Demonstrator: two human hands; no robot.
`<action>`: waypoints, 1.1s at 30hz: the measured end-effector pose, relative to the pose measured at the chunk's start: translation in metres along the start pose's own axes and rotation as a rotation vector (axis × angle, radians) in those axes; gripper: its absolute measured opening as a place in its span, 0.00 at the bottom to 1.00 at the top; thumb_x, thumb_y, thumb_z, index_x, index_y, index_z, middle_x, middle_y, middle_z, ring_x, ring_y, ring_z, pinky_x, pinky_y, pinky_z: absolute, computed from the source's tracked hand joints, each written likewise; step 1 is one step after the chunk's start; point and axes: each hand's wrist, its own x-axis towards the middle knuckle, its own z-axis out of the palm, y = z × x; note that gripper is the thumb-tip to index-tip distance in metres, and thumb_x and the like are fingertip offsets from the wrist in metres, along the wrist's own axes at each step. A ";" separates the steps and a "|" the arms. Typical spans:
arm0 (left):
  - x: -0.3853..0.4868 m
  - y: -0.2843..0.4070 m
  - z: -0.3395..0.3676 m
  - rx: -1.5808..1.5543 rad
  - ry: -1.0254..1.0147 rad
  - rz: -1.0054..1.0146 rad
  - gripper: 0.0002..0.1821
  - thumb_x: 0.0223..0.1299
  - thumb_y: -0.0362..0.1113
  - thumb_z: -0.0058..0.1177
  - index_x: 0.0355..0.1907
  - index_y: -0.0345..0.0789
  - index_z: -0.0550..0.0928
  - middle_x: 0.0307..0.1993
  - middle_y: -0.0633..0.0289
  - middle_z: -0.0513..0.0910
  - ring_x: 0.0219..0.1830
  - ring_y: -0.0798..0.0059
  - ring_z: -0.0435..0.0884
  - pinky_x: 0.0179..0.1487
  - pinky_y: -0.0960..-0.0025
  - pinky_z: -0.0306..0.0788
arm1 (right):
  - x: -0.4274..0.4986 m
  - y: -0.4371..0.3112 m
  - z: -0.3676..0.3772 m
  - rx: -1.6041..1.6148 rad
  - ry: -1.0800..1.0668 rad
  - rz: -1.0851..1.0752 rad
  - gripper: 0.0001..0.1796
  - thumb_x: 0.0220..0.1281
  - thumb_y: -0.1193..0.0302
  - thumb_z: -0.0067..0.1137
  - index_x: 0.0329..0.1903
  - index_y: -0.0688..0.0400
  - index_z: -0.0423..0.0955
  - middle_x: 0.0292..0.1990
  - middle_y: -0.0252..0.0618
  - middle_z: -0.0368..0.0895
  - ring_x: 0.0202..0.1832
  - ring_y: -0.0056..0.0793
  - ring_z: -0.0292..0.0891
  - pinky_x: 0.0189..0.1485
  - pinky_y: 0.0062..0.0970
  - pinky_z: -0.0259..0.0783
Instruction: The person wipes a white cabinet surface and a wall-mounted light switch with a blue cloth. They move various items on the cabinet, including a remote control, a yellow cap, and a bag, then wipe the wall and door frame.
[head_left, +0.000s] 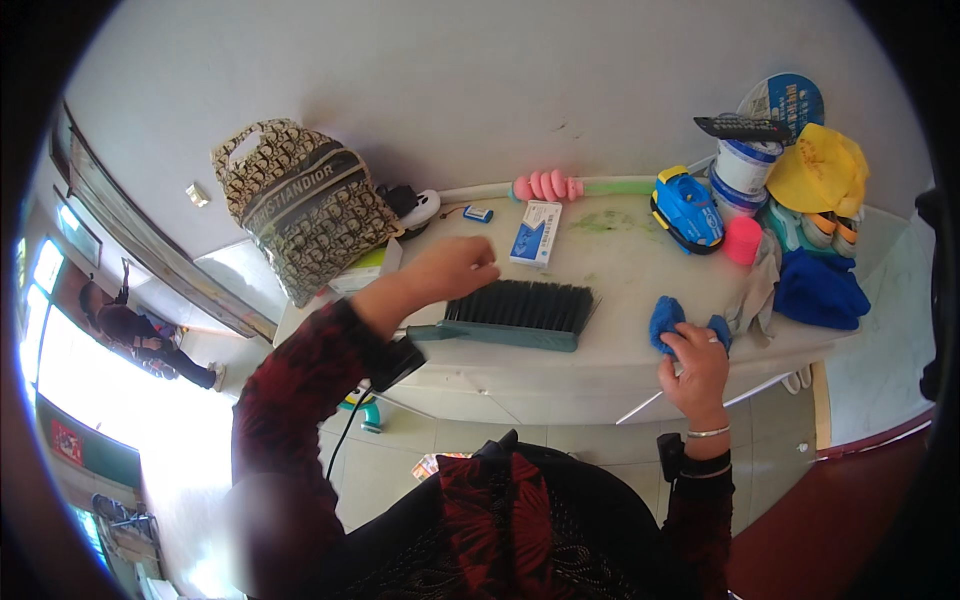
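My left hand (459, 264) hovers over the table just behind a bench brush (517, 334), fingers curled together and nothing visible in them. That brush lies bristles away from me, its dark green handle pointing left and partly behind my wrist. On the right, near the table's front edge, my right hand (697, 366) grips a blue cloth (664, 319), which bulges out on both sides of the fingers. Beyond the brush lies a blue and white box (535, 234). Green smudges (604, 220) mark the pale tabletop (615, 274) behind it.
A patterned bag (300, 202) leans at the left. Along the back are a small blue battery pack (478, 214), a pink coiled toy (547, 185) and a blue toy vehicle (686, 210). Tubs (744, 169), a yellow cap (821, 172) and blue fabric (821, 289) crowd the right. Another person (142, 334) stands far left.
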 end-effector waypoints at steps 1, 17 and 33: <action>0.023 0.007 0.005 0.243 0.054 0.078 0.18 0.54 0.44 0.53 0.37 0.29 0.77 0.31 0.50 0.82 0.35 0.58 0.81 0.40 0.58 0.73 | 0.000 -0.001 0.000 -0.019 -0.004 -0.002 0.14 0.36 0.79 0.58 0.33 0.57 0.77 0.36 0.42 0.78 0.37 0.42 0.74 0.39 0.34 0.69; 0.107 -0.012 0.027 0.254 -0.234 -0.104 0.33 0.51 0.52 0.54 0.52 0.28 0.68 0.43 0.41 0.79 0.45 0.50 0.79 0.49 0.56 0.71 | 0.001 -0.003 0.011 -0.120 0.092 0.004 0.10 0.37 0.76 0.61 0.30 0.58 0.77 0.33 0.39 0.76 0.35 0.39 0.73 0.37 0.34 0.68; 0.124 -0.033 -0.020 -0.099 -0.492 -0.254 0.41 0.40 0.44 0.58 0.63 0.46 0.64 0.47 0.56 0.76 0.45 0.61 0.77 0.35 0.61 0.77 | -0.001 -0.007 0.016 -0.225 0.108 0.045 0.09 0.39 0.75 0.60 0.30 0.57 0.76 0.33 0.37 0.76 0.34 0.38 0.73 0.36 0.34 0.67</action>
